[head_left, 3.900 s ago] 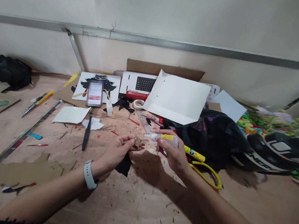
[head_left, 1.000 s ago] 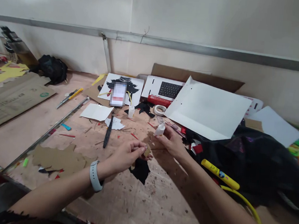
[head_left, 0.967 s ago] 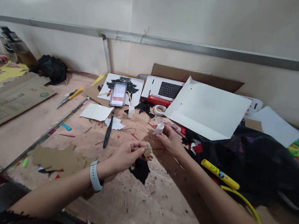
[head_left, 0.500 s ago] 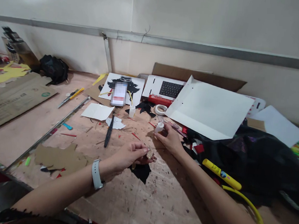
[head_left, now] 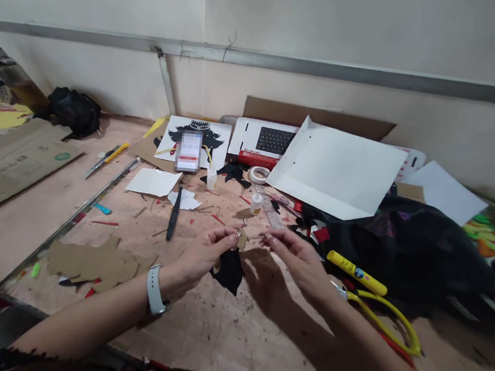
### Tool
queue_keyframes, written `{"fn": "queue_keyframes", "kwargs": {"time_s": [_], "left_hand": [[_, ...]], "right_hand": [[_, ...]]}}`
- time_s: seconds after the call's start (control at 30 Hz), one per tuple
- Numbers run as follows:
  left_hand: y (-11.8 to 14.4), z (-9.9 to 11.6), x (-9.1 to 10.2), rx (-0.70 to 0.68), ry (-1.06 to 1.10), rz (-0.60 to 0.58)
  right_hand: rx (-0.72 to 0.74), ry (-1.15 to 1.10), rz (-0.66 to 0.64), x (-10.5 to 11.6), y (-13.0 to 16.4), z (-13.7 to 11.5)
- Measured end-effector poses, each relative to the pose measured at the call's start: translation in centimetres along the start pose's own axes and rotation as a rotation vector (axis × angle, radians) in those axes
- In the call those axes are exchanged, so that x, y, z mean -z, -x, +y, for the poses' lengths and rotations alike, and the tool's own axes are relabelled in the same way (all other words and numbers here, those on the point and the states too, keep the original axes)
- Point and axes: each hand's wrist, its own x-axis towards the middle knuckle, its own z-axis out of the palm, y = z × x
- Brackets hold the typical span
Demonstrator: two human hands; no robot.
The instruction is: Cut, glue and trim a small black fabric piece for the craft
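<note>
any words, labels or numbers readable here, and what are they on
None can be read.
Yellow marker pen: printing too small.
Flat brown cardboard sheet: green round logo and print blurred.
White keyboard box: red strip lettering too small.
Phone screen: blurred.

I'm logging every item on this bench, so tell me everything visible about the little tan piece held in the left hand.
The small tan cardboard-like piece is a tiny, flat, roughly rectangular scrap, pinched between the fingertips of the left hand and held above the pinkish worktable. It hangs over a black paper scrap lying there. The right hand reaches toward it with fingers apart, not clearly touching. Finer surface detail is too small to tell.
</note>
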Motion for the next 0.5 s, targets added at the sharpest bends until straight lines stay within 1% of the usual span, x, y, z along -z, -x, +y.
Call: {"fn": "queue_keyframes", "kwargs": {"time_s": [0.03, 0.1, 0.2, 0.27, 0.37, 0.5], "left_hand": [[0.0, -0.1, 0.0, -0.007, -0.01, 0.002], [0.1, -0.3, -0.1, -0.021, -0.043, 0.002], [0.1, -0.5, -0.1, -0.064, -0.115, 0.01], [0.2, -0.5, -0.2, -0.093, -0.157, 0.025], [0.3, -0.3, -0.3, -0.098, -0.175, 0.044], [0.6, -0.1, -0.6, -0.089, -0.172, 0.049]], "right_hand": [[-0.047, -0.078, -0.062, -0.7, 0.5, -0.1], [-0.139, -0.22, -0.138, -1.9, 1.2, -0.4], [-0.254, -0.412, -0.191, -3.1, 1.7, -0.5], [-0.286, -0.512, -0.203, -3.4, 1.8, -0.3], [-0.299, -0.57, -0.2, -3.7, 2.0, 0.0], [-0.276, -0.507, -0.158, -3.9, 2.0, 0.0]]}}
